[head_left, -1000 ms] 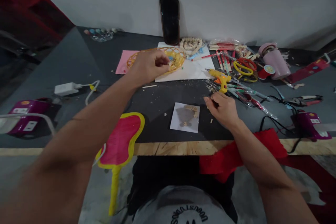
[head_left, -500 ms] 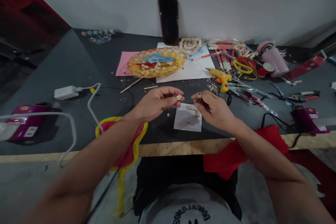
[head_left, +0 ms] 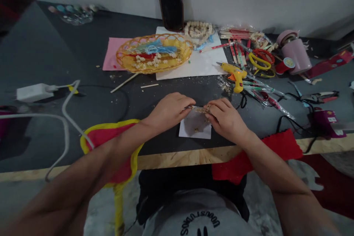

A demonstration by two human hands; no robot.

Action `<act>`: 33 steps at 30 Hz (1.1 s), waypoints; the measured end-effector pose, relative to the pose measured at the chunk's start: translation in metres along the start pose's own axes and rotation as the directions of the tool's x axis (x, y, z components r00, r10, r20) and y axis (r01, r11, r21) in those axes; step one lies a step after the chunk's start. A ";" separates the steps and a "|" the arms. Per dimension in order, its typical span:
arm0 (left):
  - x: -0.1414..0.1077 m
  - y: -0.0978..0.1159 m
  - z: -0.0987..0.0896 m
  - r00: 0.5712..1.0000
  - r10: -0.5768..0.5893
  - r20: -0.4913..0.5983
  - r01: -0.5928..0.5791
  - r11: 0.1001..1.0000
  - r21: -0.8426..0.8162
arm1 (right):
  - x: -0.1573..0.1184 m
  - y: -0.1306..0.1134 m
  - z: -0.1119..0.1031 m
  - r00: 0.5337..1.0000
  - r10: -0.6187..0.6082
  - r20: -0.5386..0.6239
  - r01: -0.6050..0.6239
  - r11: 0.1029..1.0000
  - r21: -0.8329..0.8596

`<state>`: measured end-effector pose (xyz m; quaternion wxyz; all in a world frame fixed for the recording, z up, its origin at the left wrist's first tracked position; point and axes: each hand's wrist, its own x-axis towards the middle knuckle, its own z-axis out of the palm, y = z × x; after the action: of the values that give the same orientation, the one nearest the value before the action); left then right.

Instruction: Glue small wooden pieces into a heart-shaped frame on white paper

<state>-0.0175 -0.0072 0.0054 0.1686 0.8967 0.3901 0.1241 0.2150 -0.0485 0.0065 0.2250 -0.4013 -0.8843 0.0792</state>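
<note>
Above a small white paper square (head_left: 190, 131), my hands have come close together. My left hand (head_left: 174, 108) is closed in a pinch at its fingertips; the small cream-coloured piece there is mostly hidden. Between thumb and fingers, my right hand (head_left: 225, 118) grips one end of a short, bumpy cream-coloured strand (head_left: 201, 110), which points toward the left fingertips. Whether the left-hand piece touches the strand I cannot tell. A tiny brownish bit (head_left: 196, 129) lies on the paper.
Behind the hands are a yellow basket (head_left: 129, 65) with blue tassels, a yellow glue gun (head_left: 235, 75), scissors (head_left: 260, 62) and a leaning phone (head_left: 171, 2). A white cable (head_left: 66, 118) crosses the left side. Red cloth (head_left: 284, 145) hangs over the front edge.
My hands have moved toward each other, bringing the left fingertips near the strand in my right hand. The head view has shifted, so the table's back items appear higher.
</note>
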 end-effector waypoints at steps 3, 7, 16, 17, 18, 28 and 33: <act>-0.002 -0.003 0.007 1.000 0.018 -0.018 -0.018 1.000 -0.006 | 0.000 0.000 0.001 1.000 0.001 -0.009 0.000 0.999 0.032; -0.002 -0.006 0.011 0.999 0.042 -0.025 -0.043 0.999 -0.032 | 0.001 0.000 0.002 1.000 0.014 -0.018 -0.014 0.999 0.039; 0.000 -0.009 0.011 0.999 0.041 -0.006 -0.041 0.998 -0.043 | 0.000 0.003 0.003 0.998 0.068 -0.016 -0.067 0.995 0.072; 0.000 -0.009 0.011 0.999 0.034 -0.005 -0.035 0.998 -0.047 | 0.000 0.003 0.003 0.998 0.066 -0.020 -0.065 0.995 0.071; 0.000 -0.009 0.011 1.000 0.026 -0.005 -0.027 0.998 -0.049 | 0.000 0.003 0.002 0.998 0.065 -0.024 -0.063 0.996 0.068; 0.001 -0.007 0.011 0.999 -0.036 -0.036 0.033 0.997 -0.073 | 0.001 0.002 0.002 0.999 0.051 -0.011 -0.050 0.998 0.038; 0.003 -0.008 0.013 0.999 -0.037 -0.026 0.035 0.998 -0.058 | 0.001 0.002 0.002 0.999 0.034 -0.017 -0.033 0.999 0.032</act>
<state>-0.0164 -0.0030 -0.0095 0.1913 0.8825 0.4047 0.1445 0.2152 -0.0459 0.0047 0.2376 -0.4131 -0.8742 0.0934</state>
